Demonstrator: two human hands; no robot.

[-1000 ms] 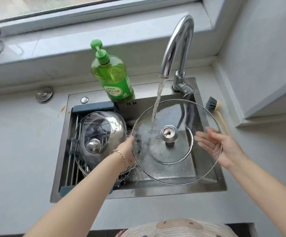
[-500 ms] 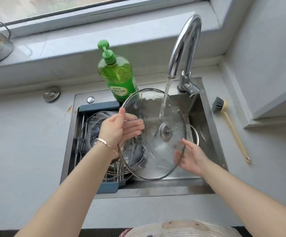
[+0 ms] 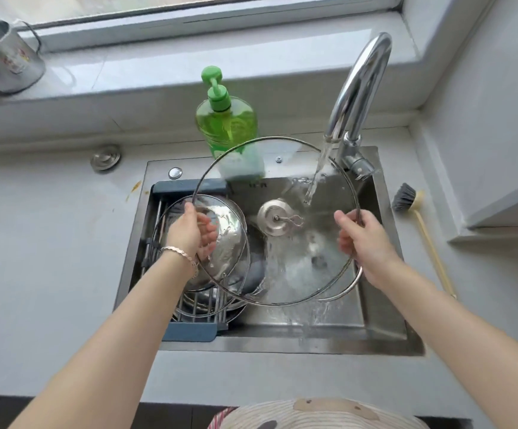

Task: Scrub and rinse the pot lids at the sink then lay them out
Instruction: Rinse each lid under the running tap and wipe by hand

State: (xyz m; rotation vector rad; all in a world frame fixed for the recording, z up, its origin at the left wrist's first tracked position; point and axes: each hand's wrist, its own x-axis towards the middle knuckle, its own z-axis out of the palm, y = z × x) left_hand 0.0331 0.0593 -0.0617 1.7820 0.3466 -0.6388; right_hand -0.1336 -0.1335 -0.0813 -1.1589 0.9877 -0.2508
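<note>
The grey surface (image 3: 50, 274) is smooth and matt, and the rectangular steel sink (image 3: 282, 346) is set in it. Over the sink we see the round glass lid (image 3: 277, 218). It is clear and wet, with a thin metal rim and a shiny metal knob in the centre. It lies nearly flat and hides most of the basin.

The curved chrome faucet (image 3: 356, 88) pours water (image 3: 316, 178) onto the far right part of the lid. The green plastic soap bottle (image 3: 225, 125) stands behind the lid's far edge.

On the left side of the sink, a domed steel lid (image 3: 205, 281) rests in a rack with blue ends (image 3: 189, 332).

The left hand (image 3: 189, 230) holds the lid's left rim, and its grip pinches it with the thumb above and the fingers below the glass. The grip of the right hand (image 3: 366, 243) is curled round the right rim.

A dark-bristled brush (image 3: 421, 224) with a pale handle lies on the surface to the right.

Half a second ago the lid stood steeply tilted and the water struck near the knob. The left hand was then at its top edge, the right hand low.
</note>
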